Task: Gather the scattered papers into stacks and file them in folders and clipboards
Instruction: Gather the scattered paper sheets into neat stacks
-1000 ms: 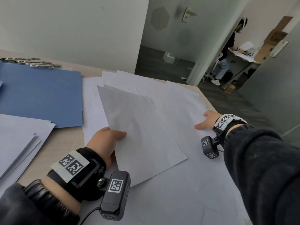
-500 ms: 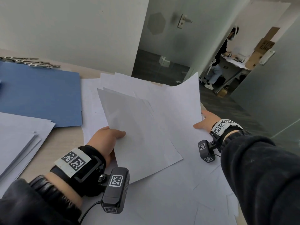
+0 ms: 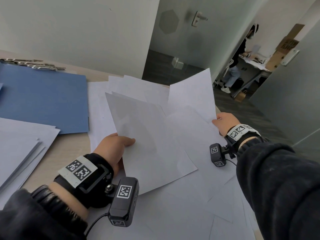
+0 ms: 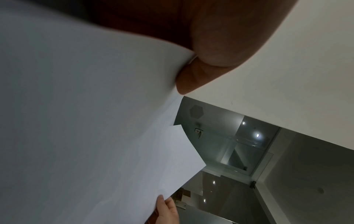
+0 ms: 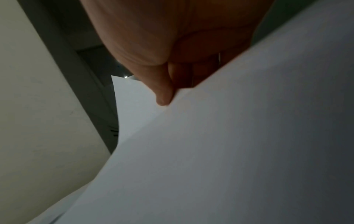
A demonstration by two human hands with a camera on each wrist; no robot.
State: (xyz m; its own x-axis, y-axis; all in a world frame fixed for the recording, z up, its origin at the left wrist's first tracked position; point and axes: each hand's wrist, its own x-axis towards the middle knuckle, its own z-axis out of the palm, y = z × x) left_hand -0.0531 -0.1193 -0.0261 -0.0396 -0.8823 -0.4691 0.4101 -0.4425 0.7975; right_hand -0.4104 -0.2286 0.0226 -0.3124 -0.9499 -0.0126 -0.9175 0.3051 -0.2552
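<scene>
Left hand (image 3: 114, 149) pinches a few sheets (image 3: 149, 144) by the near edge, thumb on top, right hand (image 3: 225, 122) pinches one sheet (image 3: 192, 96) lifted off loose papers (image 3: 190, 213) on the desk (image 3: 60, 149), w/ blue folder (image 3: 43, 99), paper stack (image 3: 20, 148), probably clipboard clips (image 3: 32, 64) to the left.

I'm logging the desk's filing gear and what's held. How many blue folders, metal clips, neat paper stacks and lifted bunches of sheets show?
Blue folders: 1
Metal clips: cannot tell, a blurred cluster
Neat stacks: 1
Lifted bunches: 2, left hand's, right hand's
Total countable: 4
</scene>
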